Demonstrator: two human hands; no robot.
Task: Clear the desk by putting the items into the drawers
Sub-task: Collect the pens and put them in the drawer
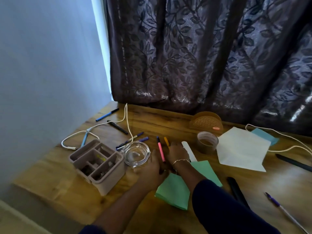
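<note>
Dark-blue sleeve [228,208] of the right arm, nearest the lens, crossing a folded green paper [173,191] on the wooden bench [67,191]. Left hand [150,169] lies flat just beside a glass ashtray [146,149], fingers extended and holding nothing. Right hand [178,152], bracelet [180,160] at the wrist, rests over the lower end of a yellow pen [166,141]; its fingers are bent downward, but whether they clamp the pen cannot be told. A pink pen [160,150] lies between the two hands. Left: compartmented organiser box [109,184]. Right: tape roll [207,141], white paper [241,149]. Beyond: black pen [117,127], white cable [125,119], orange mesh holder [206,123], leaf-patterned curtain [202,56].
</note>
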